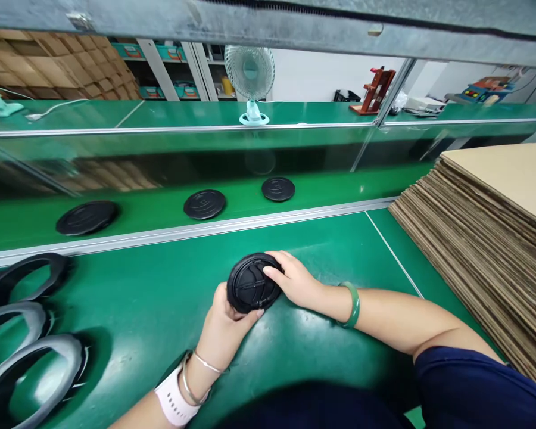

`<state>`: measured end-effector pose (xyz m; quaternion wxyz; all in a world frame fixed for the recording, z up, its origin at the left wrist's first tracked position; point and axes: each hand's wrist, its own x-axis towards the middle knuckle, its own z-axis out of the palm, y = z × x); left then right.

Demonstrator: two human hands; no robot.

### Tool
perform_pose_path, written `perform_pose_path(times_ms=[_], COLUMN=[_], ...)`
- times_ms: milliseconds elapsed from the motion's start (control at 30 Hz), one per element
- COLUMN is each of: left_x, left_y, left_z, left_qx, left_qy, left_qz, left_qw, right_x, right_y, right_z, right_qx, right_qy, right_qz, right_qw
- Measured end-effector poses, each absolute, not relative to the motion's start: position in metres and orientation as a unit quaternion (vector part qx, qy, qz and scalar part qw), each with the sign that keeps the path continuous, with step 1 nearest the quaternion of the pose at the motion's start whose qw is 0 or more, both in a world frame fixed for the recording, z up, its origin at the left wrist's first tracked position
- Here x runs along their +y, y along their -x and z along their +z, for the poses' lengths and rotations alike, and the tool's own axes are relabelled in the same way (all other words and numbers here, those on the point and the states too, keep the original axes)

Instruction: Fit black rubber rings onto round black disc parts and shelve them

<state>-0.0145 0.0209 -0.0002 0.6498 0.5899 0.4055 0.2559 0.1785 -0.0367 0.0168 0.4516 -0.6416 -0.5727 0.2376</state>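
Note:
Between my two hands is a round black plastic disc, tilted toward me, with raised ribs and a ridged rim. My left hand grips its lower left edge, thumb along the bottom rim. On the upper right edge, my right hand is closed, with its thumb lying over the face. The disc is held above the green tabletop. Beyond it, on the green conveyor belt, lie similar black discs: one at left, one in the middle and one farther right.
Several grey and black rings stand at the left. A tall stack of cardboard sheets fills the right side. A metal rail separates table and belt. Behind the belt, a small fan and a red-brown stand sit on a shelf.

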Motion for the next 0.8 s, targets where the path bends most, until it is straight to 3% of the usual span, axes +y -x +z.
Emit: perform_pose_path(times_ms=[133, 367, 800], left_x=[0.019, 0.021, 0.021], left_y=[0.018, 0.024, 0.025], left_z=[0.003, 0.002, 0.003], left_qx=[0.360, 0.367, 0.383], left_qy=[-0.605, -0.697, -0.736], left_qz=[0.226, 0.208, 0.193], left_qw=[0.673, 0.579, 0.524], right_x=[-0.034, -0.035, -0.035], right_y=[-0.176, -0.175, -0.171], right_z=[0.010, 0.019, 0.022], right_qx=[-0.533, -0.516, -0.495], right_qy=[0.633, 0.611, 0.614], right_qz=[0.277, 0.311, 0.318], right_qw=[0.489, 0.513, 0.526])
